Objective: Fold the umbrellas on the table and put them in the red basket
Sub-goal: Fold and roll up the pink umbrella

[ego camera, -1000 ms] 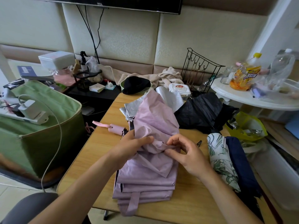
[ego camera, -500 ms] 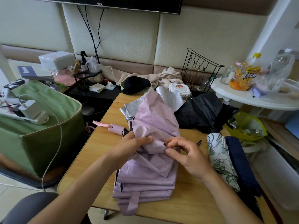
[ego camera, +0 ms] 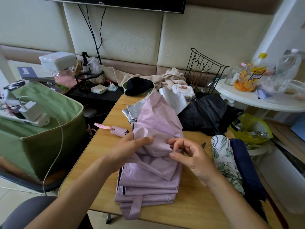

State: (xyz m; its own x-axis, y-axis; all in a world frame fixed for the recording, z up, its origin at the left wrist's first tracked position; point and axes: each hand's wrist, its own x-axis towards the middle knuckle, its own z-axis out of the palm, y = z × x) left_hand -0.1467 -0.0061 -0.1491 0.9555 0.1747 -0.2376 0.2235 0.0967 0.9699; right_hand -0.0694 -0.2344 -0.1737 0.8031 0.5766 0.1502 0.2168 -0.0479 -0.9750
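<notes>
Since a second ago, little is changed: the right hand [ego camera: 191, 156] is curled slightly tighter, its fingertips drawn in on a fold at the middle of the lilac umbrella [ego camera: 153, 156], and the left hand [ego camera: 130, 149] is kept where it was. Canopy fabric is pinched between the right thumb and fingers. The cloth is gripped from the opposite side by the left hand, thumb laid on top. The lilac umbrella is spread along the middle of the wooden table [ego camera: 198, 207], its pleats stacked flat at the near end and its strap hung over the near edge. Its pink handle [ego camera: 118, 130] is seen just beyond the left hand. Beyond the lilac umbrella, a silver umbrella [ego camera: 171, 100] and a black umbrella [ego camera: 208, 113] are lying. Beside the right hand, a leaf-patterned umbrella [ego camera: 224, 162] is rolled, touching a navy umbrella [ego camera: 244, 164]. A green fabric bin [ego camera: 49, 142] is seen off the table's far-left side.
</notes>
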